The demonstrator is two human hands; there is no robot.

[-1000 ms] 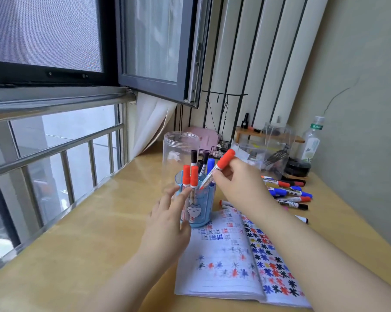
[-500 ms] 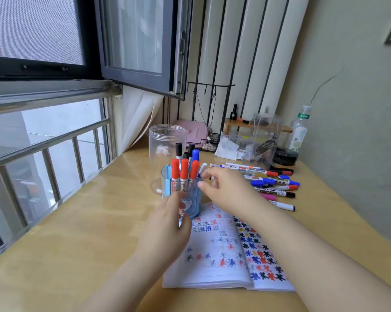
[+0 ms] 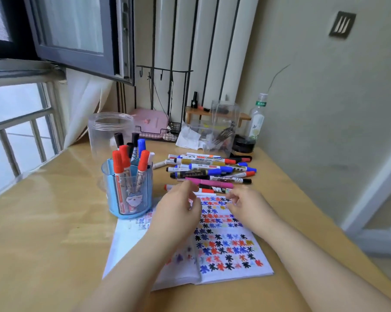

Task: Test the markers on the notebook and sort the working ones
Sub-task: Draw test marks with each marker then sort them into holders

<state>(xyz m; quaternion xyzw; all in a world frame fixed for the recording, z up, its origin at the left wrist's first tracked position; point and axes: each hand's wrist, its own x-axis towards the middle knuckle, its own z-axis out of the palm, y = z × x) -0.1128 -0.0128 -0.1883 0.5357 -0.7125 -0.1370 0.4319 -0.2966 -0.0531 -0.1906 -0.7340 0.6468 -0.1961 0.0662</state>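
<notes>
A: Where are the hands?

B: Both hang over the open notebook (image 3: 230,248), which lies flat on the desk (image 3: 43,221). The left hand (image 3: 178,212) is above the upper part of the pages, its fingers loosely curled, and I see nothing in it. The right hand (image 3: 246,206) is just beside it, fingers bent the same loose way, also holding nothing I can make out; the fingertips are blurred.

A: And the markers?

B: A loose pile of markers (image 3: 212,171) lies on the desk just beyond the notebook's far edge, near both hands, with red, blue, black and pink caps mixed. Left of the notebook stands a blue pen holder (image 3: 129,194), touching or overlapping its corner, with several red-capped markers (image 3: 122,161) upright in it and black and blue caps behind.

A: Anything else?

B: A clear plastic jar (image 3: 104,134) stands behind the holder, and a clear bottle (image 3: 256,119) by the wall. The right-hand page is covered with coloured star-like marks.
</notes>
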